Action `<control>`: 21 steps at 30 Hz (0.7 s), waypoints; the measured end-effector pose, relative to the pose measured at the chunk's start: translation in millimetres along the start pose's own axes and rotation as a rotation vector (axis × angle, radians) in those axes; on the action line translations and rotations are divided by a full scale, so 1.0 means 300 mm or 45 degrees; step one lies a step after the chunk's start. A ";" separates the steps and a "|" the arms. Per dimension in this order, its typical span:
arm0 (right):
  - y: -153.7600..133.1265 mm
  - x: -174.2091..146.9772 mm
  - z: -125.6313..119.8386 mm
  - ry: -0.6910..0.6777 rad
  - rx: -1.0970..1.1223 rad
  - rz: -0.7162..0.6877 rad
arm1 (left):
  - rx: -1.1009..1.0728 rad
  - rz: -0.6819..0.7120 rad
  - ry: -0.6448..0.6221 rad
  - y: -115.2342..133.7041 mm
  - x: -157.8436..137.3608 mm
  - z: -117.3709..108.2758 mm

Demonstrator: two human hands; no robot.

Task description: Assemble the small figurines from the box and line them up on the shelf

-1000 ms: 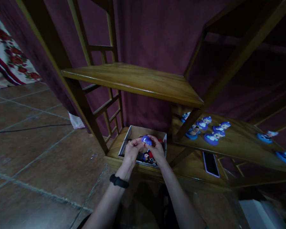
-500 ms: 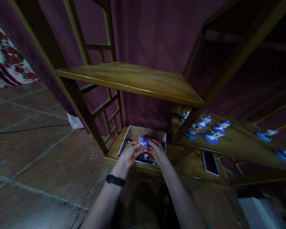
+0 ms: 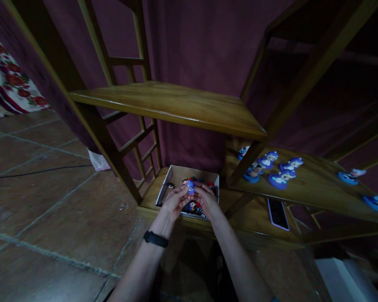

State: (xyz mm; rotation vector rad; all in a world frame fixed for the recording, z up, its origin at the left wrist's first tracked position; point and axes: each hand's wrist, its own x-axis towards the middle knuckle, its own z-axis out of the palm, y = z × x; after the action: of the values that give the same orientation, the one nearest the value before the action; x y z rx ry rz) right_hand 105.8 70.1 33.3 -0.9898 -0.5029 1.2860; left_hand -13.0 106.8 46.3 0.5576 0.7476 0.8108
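Between my two hands is a small purple figurine [image 3: 190,187], held above an open cardboard box [image 3: 216,184]. The fingers of my left hand [image 3: 175,201] grip it from the left, and a black band circles that wrist. From the other side, my right hand [image 3: 207,199] pinches it near its base. Inside the box lie several dark and red figurines [image 3: 192,206], partly covered by my hands.
Several purple figurines [image 3: 282,178] and blue-based figurines [image 3: 349,176] stand on the wooden shelf to the right. A phone [image 3: 277,214] lies on the lower board. Above the box juts another wooden shelf [image 3: 173,105]; a slanted post [image 3: 244,163] stands right of it.
The purple figurine has turned in my fingers and now looks more upright, its front more toward me. Both hands stay over the box; the view has shifted slightly.
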 end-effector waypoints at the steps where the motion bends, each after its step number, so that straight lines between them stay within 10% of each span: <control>1: -0.002 -0.002 0.004 -0.009 -0.002 0.003 | -0.016 0.010 0.006 -0.004 0.004 -0.001; 21: -0.004 -0.008 0.022 0.023 -0.181 -0.295 | -0.237 0.048 -0.168 -0.032 0.024 -0.011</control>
State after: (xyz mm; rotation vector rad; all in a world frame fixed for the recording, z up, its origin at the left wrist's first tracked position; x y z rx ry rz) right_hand 100.7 69.9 38.2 -1.0275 -0.6820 1.0442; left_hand -8.0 107.5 34.9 0.4544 0.5355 0.8597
